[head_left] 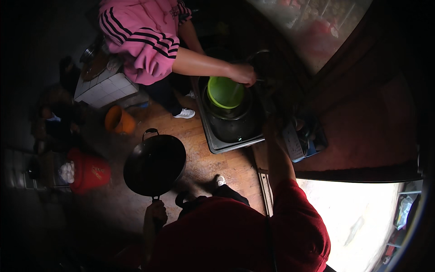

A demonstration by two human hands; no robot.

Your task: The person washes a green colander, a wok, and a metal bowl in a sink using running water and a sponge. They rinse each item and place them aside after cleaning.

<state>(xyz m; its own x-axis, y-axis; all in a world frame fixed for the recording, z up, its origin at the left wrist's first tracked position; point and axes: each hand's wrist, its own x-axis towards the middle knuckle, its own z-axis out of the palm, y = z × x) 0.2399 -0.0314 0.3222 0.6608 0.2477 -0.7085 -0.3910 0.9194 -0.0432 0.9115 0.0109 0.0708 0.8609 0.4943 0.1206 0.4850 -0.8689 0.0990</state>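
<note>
My left hand (157,212) is closed round the handle of a black wok (156,164). The wok hangs over the floor left of the sink, with a small loop handle at its far side. My right arm stretches forward along the right side of the sink (218,147). At its end my right hand (272,128) is in deep shadow beside the sink's edge, and its fingers cannot be made out. A bright green basin (225,93) is in the sink, within a dark round vessel. A co-worker's hand (244,75) is just above the basin's rim.
The co-worker in a pink striped top (145,41) stands across at the far left of the sink. An orange bucket (119,120) and a red bucket (90,172) are on the left. A blue-grey basket (301,140) of small items stands right of the sink.
</note>
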